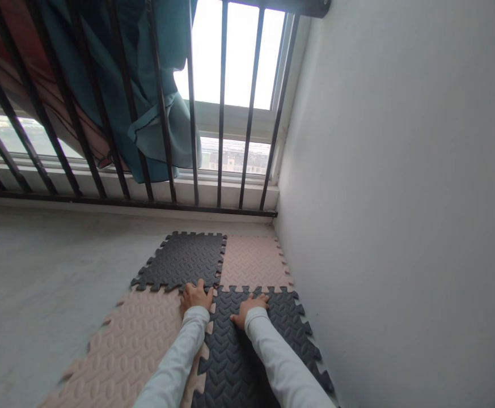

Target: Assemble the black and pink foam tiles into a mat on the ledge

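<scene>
Four-square foam floor matting with toothed edges lies by the wall. My left hand [196, 297] rests palm down, fingers spread, at the far right corner of the near pink foam tile [136, 345], its fingertips at the seam with the far black foam tile [190, 260]. On the near black foam tile [225, 357] my right hand [251, 309] presses flat, fingers apart, close to the edge of the far pink foam tile [253, 262]. Pink teeth show along the seam between the two near tiles; whether they fully interlock I cannot tell.
A white wall [392, 204] rises along the right side of the tiles. Beyond them stands a dark metal railing [196, 207] before a window [238, 62], with blue and reddish cloth [115, 73] hanging there. Bare grey floor [43, 283] extends to the left.
</scene>
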`<state>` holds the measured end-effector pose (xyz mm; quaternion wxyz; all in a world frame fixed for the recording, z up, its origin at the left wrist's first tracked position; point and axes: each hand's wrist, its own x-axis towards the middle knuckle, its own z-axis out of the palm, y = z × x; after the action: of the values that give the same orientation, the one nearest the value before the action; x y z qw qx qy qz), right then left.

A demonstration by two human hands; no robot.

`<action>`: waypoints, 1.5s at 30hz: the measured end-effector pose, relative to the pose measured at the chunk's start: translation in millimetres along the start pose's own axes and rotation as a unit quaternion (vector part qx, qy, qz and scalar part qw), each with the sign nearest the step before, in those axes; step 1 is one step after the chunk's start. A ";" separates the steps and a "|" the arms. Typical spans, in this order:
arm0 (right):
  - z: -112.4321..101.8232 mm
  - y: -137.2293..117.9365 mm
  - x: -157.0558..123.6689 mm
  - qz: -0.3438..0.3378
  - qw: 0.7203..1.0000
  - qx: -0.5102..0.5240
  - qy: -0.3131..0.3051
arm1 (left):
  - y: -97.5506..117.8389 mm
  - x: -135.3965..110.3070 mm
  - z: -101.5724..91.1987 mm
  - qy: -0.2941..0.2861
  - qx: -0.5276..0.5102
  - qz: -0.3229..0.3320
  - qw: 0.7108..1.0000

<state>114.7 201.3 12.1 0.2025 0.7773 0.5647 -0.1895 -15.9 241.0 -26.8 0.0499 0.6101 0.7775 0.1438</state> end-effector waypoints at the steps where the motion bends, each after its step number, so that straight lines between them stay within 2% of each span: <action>1: 0.1 -0.1 0.1 0.002 1.000 0.001 0.001 | -0.3 0.2 -0.2 -0.001 0.000 -0.001 1.000; 12: -3.5 0.2 -6.0 0.002 1.000 -0.010 0.004 | 7.5 6.8 2.8 -0.008 0.040 -0.019 0.999; 23: -4.5 0.3 -9.2 0.002 1.000 -0.017 0.009 | 0.5 1.7 -4.3 0.006 0.090 0.060 0.994; 30: -3.9 -0.5 -6.9 -0.001 1.000 -0.009 0.006 | -14.2 -7.8 13.7 0.017 0.077 0.159 0.984; 34: -3.3 -0.6 -6.4 0.002 1.000 -0.004 0.005 | -20.6 -10.7 18.9 0.012 0.068 0.174 0.982; 45: -9.4 0.4 -12.5 -0.007 1.000 0.003 -0.009 | -18.0 -6.2 8.1 -0.018 0.120 0.217 0.969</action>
<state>112.1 196.1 26.7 0.2043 0.7724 0.5673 -0.1995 -29.2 232.5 -40.2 -0.0421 0.7682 0.6372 0.0456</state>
